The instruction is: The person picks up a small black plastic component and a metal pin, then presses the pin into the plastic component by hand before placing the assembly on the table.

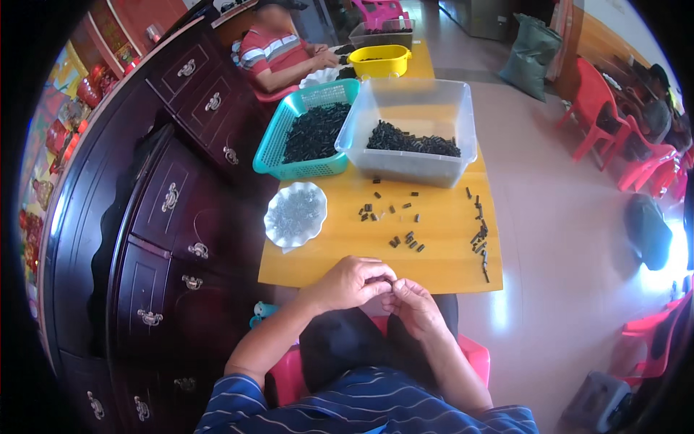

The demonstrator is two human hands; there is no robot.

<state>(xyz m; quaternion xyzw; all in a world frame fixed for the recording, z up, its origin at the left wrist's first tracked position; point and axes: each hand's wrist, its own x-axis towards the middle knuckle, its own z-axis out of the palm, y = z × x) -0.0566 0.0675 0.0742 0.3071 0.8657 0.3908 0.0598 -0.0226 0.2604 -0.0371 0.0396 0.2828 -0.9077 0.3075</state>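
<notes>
My left hand point(353, 282) and my right hand point(415, 307) meet fingertip to fingertip over my lap, just off the near table edge. The left fingers are curled and closed around a small dark piece, of which only a bit shows. Thumb and forefinger of my right hand pinch at its end; whether they grip the same piece or something smaller is hidden. On the table beyond lie several short black tube-like pieces point(410, 236). A white scalloped dish point(320, 230) of small clear pieces point(295, 215) sits to the left of them.
Behind stand a teal basket point(269, 157) and a clear plastic bin point(405, 168), both holding black pieces. More black pieces point(480, 233) line the table's right side. A yellow tub point(379, 64) and a seated person point(278, 54) are farther off. Dark drawers point(170, 197) flank the left.
</notes>
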